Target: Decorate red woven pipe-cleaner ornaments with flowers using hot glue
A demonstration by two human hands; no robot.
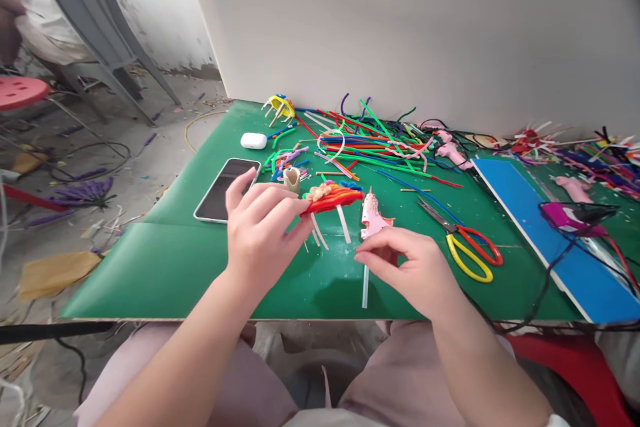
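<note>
Between my left thumb and fingers I've got one end of a fuzzy red-orange piece [334, 199] pinched, held up over the green tabletop [170, 260]. So yeah, my left hand [265, 230] is clamped on that, with pale strips [344, 224] hanging off the underside and some peachy and blue bits on top. My right hand [407, 263] is just beside it, thumb and fingertip pressed together, but honestly can't tell if something thin is stuck in there.

Right past that hand is a pink glue gun [371, 217], nozzle aimed away from me, and a clear glue stick [365, 288] pokes out on my side of the fingers. Can't tell if it's attached to the gun. Off to the right of the same hand: scissors [459, 240] with red and yellow handles, then a long blue board [550, 240] further over.

Left hand's neighbors: a phone [220, 193] partly hidden behind it, a tan hollow thing [291, 179] just past the fingers, and a white case [253, 141] farther out. Well beyond both hands sits a messy heap of colorful fuzzy stems [380, 143].
</note>
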